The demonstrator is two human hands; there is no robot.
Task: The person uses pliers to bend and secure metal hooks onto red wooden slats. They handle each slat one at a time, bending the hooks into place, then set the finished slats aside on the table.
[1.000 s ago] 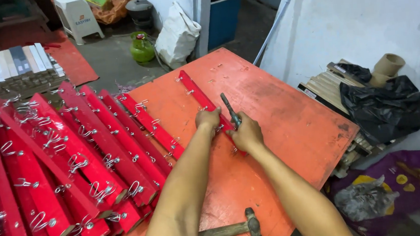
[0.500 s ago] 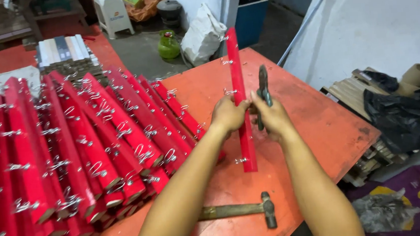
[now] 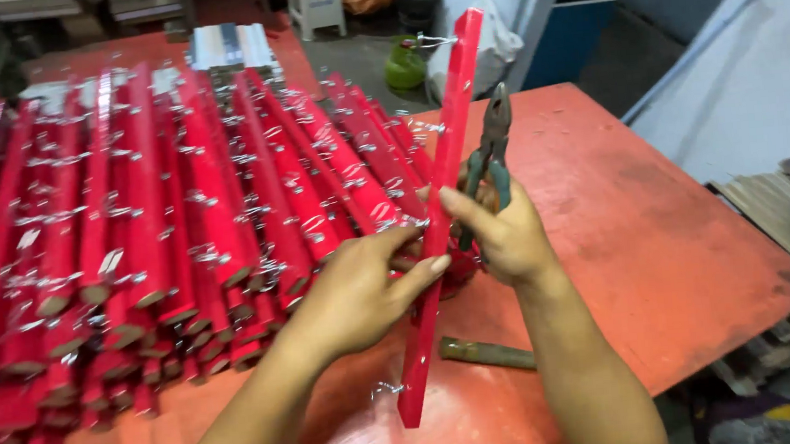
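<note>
Near edge — orange-red table (image 3: 680, 256), paint worn, bare on its right half.

Handle (image 3: 487, 353), dull metal or wood, lies flat on the table just right of the stick's near end; its head is hidden, so what tool it belongs to cannot be told.

Red stick (image 3: 441, 209) — long, flat, glossy; held tilted, near end low over the table edge, far end raised toward the back of the room. Small wire hooks (image 3: 386, 389) stand out along it, one at the near end and one at the far tip.

Left hand (image 3: 362, 286) — curled round the stick near its middle, thumb laid across the front face, fingers behind.

Right hand (image 3: 499, 233) — closed round the handles of a pair of pliers (image 3: 493, 153), nose pointing up and away, just right of the stick; the forefinger reaches across to touch the stick.

Left and far — stack of red sticks (image 3: 161, 231), many deep, all bristling with wire hooks, ends facing near.

Far — pale stool (image 3: 317, 3), green jug (image 3: 406, 61), white sack (image 3: 492, 45), blue bin (image 3: 564, 40) on the floor.

Hazards, as judged: wire ends could prick the left fingers if the stick slides through the grip; the raised far tip could swing and snag a hook on the stack, dragging sticks loose; the plier nose sits close to the forefinger — a slip could pinch it.
</note>
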